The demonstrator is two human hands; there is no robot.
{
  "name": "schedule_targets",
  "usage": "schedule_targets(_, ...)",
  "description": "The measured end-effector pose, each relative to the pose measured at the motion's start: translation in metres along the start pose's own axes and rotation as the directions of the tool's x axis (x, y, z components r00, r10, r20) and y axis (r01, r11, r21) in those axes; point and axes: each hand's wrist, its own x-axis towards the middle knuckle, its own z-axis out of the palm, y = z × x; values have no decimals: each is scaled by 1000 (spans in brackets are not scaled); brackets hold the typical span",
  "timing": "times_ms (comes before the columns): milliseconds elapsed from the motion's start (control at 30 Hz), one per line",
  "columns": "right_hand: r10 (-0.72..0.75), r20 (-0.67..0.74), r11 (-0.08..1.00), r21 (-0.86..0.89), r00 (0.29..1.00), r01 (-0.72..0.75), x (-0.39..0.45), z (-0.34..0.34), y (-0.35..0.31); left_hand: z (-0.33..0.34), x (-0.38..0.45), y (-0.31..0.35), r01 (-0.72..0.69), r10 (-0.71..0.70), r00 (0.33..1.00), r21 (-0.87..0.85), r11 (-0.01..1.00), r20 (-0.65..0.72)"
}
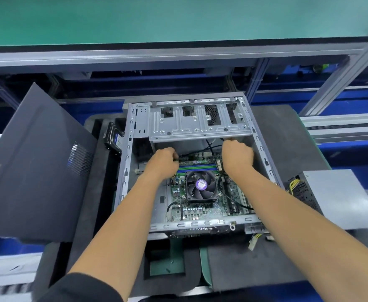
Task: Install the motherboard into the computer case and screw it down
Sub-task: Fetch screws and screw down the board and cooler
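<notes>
The open grey computer case [200,224] lies on its side on a dark foam mat. Inside it lies the green motherboard [197,211] with a black CPU fan [201,186] in its middle. My left hand [164,161] is curled at the board's far left edge, its fingers down on that edge. At the board's far right corner is my right hand [237,156], fingers bent under and hidden. Whether either hand holds a screw or a cable is hidden. Black cables run behind and beside the hands.
A dark case side panel [37,166] leans at the left. A hard drive [114,138] sits beside the case's left wall. A grey power supply [322,192] with yellow wires lies at the right. The drive cage [200,120] spans the case's far end. Conveyor rails run behind.
</notes>
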Motion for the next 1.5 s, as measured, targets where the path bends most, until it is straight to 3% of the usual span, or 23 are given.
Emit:
schedule_targets(167,-155,75,985,90,985,148,-11,-4,-8,1,-9,5,-58,58,998,-3,998,15)
schedule_targets(300,-224,22,962,168,974,217,-25,-21,-14,-4,-16,10,-124,125,992,-85,989,9)
schedule_targets(400,-310,43,882,386,950,271,-39,-43,-27,-10,-27,14,-166,170,985,-172,971,6)
schedule_targets(567,-446,-97,738,522,890,427,-67,-64,-51,-38,-63,9,-246,232,969,-393,886,-83)
schedule_targets(633,-463,-162,672,577,871,465,-81,-69,-62,-51,-84,0,-224,224,972,-583,781,-75)
schedule_targets(733,-448,-309,522,672,839,526,-109,-75,-76,-69,-117,-12,-226,186,971,-842,490,-153)
schedule_targets(800,-477,-351,423,711,805,561,-132,-77,-85,-76,-140,-23,-287,120,958,-903,320,-262)
schedule_targets(900,-578,-331,308,758,746,575,-159,-77,-90,-66,-179,-49,-343,-11,936,-921,185,-351)
schedule_targets(1000,-647,-293,212,818,704,535,-178,-70,-85,-36,-211,-78,-264,-206,936,-957,124,-285)
schedule_targets(1100,-809,-82,215,880,582,423,-196,-50,-77,7,-230,-92,-75,-305,945,-984,162,-122)
schedule_targets(1167,-885,131,328,856,446,399,-206,-28,-76,32,-233,-96,63,-294,956,-975,213,-3)
schedule_targets(1233,-882,280,442,773,379,456,-209,2,-80,49,-229,-95,151,-252,964,-956,250,87)
schedule_targets(1300,-833,398,553,637,384,537,-208,32,-86,61,-221,-88,237,-179,967,-902,360,182)
schedule_targets(1367,-755,483,655,512,443,556,-206,57,-90,71,-213,-82,288,-132,956,-742,605,264)
schedule_targets(1433,-712,504,701,474,488,533,-204,69,-94,78,-201,-79,256,-123,954,-530,808,273)
schedule_targets(1500,-681,505,732,487,530,477,-198,75,-99,83,-186,-79,186,-102,960,-323,928,259)
